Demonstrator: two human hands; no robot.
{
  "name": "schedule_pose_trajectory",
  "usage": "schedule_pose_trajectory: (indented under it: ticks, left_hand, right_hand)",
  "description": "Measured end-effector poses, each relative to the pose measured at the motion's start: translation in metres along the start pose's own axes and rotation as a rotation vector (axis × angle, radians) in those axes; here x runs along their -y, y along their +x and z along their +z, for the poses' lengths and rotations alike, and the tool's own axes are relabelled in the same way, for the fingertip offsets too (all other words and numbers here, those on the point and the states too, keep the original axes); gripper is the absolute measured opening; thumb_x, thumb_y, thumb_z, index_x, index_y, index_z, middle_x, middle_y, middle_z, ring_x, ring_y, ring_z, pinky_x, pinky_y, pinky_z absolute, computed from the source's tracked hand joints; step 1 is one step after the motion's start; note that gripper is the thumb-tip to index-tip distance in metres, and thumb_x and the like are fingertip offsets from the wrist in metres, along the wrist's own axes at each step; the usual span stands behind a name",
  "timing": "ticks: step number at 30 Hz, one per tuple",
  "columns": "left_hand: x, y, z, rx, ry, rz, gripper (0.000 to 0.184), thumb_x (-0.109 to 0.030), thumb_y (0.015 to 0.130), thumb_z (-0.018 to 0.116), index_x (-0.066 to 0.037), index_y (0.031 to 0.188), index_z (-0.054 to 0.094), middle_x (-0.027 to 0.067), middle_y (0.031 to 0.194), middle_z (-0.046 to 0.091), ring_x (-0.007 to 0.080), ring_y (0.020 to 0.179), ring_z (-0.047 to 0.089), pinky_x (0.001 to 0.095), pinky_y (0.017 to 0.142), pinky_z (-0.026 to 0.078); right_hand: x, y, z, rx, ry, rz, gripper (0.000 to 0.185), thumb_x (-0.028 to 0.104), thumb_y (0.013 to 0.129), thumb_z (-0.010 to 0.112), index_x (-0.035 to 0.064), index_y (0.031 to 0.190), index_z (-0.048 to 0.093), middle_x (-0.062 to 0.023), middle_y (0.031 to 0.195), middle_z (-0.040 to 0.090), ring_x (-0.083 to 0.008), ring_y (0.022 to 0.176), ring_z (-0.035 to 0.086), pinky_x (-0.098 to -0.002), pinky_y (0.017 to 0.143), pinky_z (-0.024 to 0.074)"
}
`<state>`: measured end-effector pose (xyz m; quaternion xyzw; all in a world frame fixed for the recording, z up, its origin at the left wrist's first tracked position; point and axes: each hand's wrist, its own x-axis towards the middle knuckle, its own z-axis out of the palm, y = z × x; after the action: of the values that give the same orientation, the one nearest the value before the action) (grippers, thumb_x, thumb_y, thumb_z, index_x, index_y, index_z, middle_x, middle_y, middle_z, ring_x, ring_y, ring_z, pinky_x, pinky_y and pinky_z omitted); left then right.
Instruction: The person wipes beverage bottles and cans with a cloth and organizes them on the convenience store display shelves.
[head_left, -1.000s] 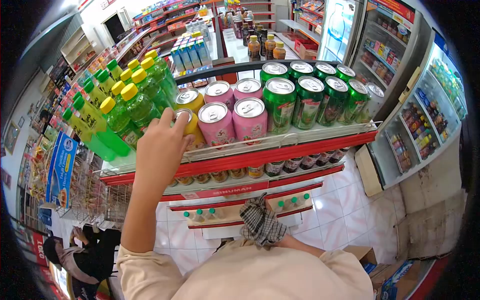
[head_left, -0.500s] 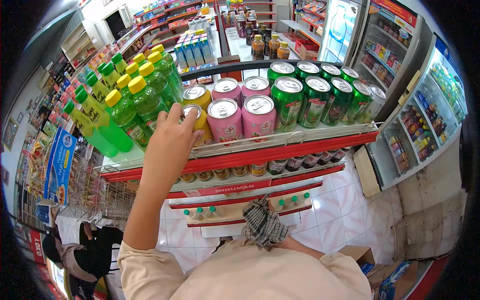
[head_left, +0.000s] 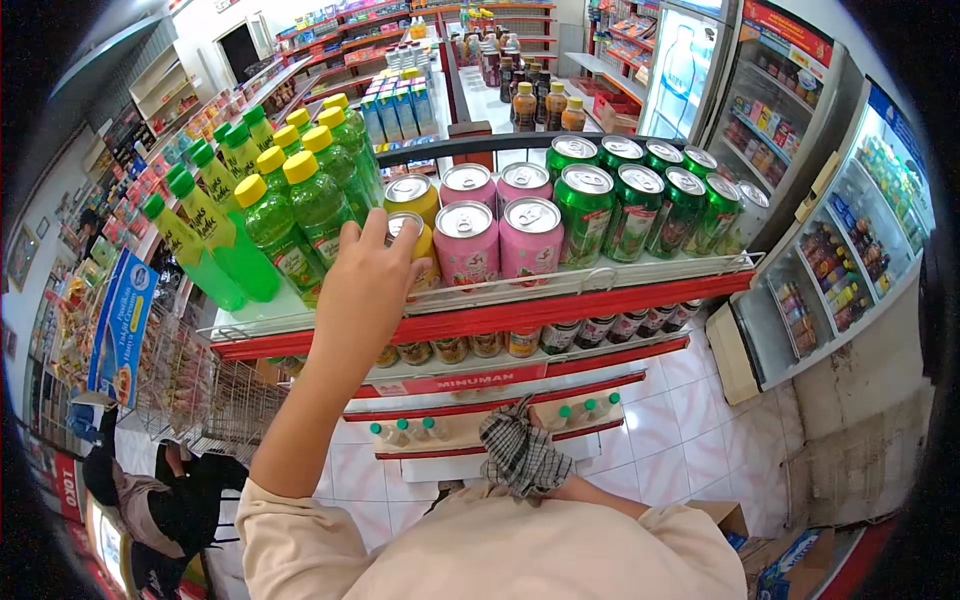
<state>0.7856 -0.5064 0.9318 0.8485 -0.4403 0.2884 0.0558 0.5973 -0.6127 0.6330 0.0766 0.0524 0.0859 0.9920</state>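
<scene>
My left hand [head_left: 368, 272] reaches up to the shelf, its fingers curled over the front yellow can [head_left: 424, 268]. A second yellow can [head_left: 412, 192] stands right behind it. To the left are green bottles with yellow caps [head_left: 270, 215]; to the right, pink cans [head_left: 467, 245] and then green cans [head_left: 588, 215]. Low in front of my body, my right hand [head_left: 540, 425] is mostly hidden by a black-and-white checkered cloth [head_left: 522, 460], which it grips in a bunch.
A white wire rail [head_left: 600, 280] runs along the red shelf edge [head_left: 560, 305]. Lower shelves hold more cans and small bottles. Drink fridges [head_left: 840, 260] stand at the right, with cardboard boxes [head_left: 795, 560] below. Another person [head_left: 170, 500] is at the lower left.
The view has shifted slightly, so the shelf and bottles sit a little further right and lower. My left hand stays at the yellow can, and my right hand keeps the cloth.
</scene>
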Motion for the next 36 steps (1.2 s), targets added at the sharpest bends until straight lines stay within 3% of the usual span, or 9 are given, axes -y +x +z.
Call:
schedule_pose_trajectory:
  ticks: [3,6,9,10,16,19,22,27,36]
  left_hand:
    - [-0.002,0.000,-0.001,0.009,-0.010,-0.007,0.036,-0.020,0.078,0.064,-0.005,0.109,0.054,0.0128,0.101,0.051,0.0284,0.087,0.050,0.0364,0.077,0.045]
    - [-0.005,-0.001,-0.010,0.096,-0.092,-0.088,0.044,-0.028,0.077,0.066,-0.006,0.113,0.054,0.0099,0.103,0.052,0.0262,0.093,0.049,0.0366,0.080,0.042]
    - [-0.028,0.006,-0.021,-0.069,0.187,-0.024,0.049,-0.036,0.075,0.067,-0.007,0.113,0.055,0.0073,0.102,0.052,0.0239,0.098,0.046,0.0361,0.083,0.038]
    - [-0.037,0.013,-0.021,-0.078,0.076,-0.057,0.054,-0.045,0.074,0.066,-0.007,0.112,0.056,0.0057,0.102,0.052,0.0218,0.102,0.044,0.0370,0.087,0.031]
    - [-0.059,0.045,0.010,-0.144,-0.134,0.081,0.065,-0.058,0.069,0.063,-0.005,0.107,0.057,0.0080,0.101,0.052,0.0231,0.103,0.045,0.0406,0.092,0.025]
    - [-0.063,0.051,0.017,-0.198,-0.144,0.088,0.068,-0.058,0.064,0.067,-0.004,0.104,0.058,0.0113,0.099,0.054,0.0252,0.103,0.047,0.0410,0.096,0.024]
    - [-0.065,0.056,0.028,-0.219,-0.127,0.115,0.070,-0.060,0.060,0.069,-0.002,0.099,0.060,0.0119,0.099,0.054,0.0253,0.102,0.048,0.0420,0.097,0.024]
    - [-0.062,0.058,0.033,-0.160,-0.202,0.048,0.065,-0.055,0.057,0.072,-0.001,0.093,0.061,0.0111,0.102,0.055,0.0241,0.104,0.050,0.0433,0.099,0.027]
    - [-0.068,0.031,0.015,-0.667,-0.365,0.116,0.065,-0.040,0.053,0.079,-0.008,0.105,0.056,0.0079,0.107,0.053,0.0246,0.101,0.049,0.0436,0.095,0.031]
  right_hand:
    - [-0.001,0.000,0.004,0.068,-0.002,-0.007,0.054,0.049,0.092,0.038,0.0008,0.110,0.053,-0.0138,0.108,0.059,-0.0272,0.104,0.056,-0.0389,0.095,0.0442]
    - [-0.004,-0.001,0.007,-0.057,0.096,-0.064,0.055,0.051,0.090,0.040,0.0013,0.109,0.055,-0.0161,0.109,0.060,-0.0303,0.107,0.055,-0.0429,0.095,0.0445]
    - [0.002,-0.002,0.003,0.022,0.153,-0.007,0.054,0.051,0.090,0.041,0.0019,0.107,0.056,-0.0160,0.108,0.060,-0.0308,0.106,0.056,-0.0433,0.094,0.0455]
    - [0.002,-0.005,0.007,-0.032,0.106,-0.029,0.052,0.050,0.090,0.040,0.0029,0.104,0.057,-0.0156,0.109,0.060,-0.0296,0.106,0.056,-0.0430,0.094,0.0457]
    - [0.021,-0.006,-0.019,0.301,-0.111,-0.104,0.054,0.050,0.092,0.036,0.0067,0.122,0.049,-0.0108,0.123,0.053,-0.0234,0.113,0.051,-0.0360,0.101,0.0384]
    - [0.030,-0.011,-0.023,0.189,-0.662,-0.248,0.052,0.047,0.094,0.034,0.0066,0.122,0.049,-0.0103,0.125,0.052,-0.0230,0.114,0.050,-0.0352,0.101,0.0375]
    - [0.028,-0.013,-0.024,0.121,-0.376,-0.191,0.052,0.047,0.094,0.035,0.0055,0.121,0.049,-0.0109,0.125,0.051,-0.0230,0.115,0.049,-0.0356,0.101,0.0378]
    - [0.032,-0.021,-0.003,0.286,-0.003,0.124,0.060,0.052,0.090,0.040,0.0032,0.125,0.046,-0.0133,0.126,0.050,-0.0267,0.117,0.048,-0.0378,0.100,0.0388]
    - [0.034,-0.028,0.010,0.233,0.051,0.291,0.060,0.051,0.090,0.043,0.0032,0.126,0.045,-0.0129,0.125,0.051,-0.0265,0.115,0.049,-0.0383,0.098,0.0407]
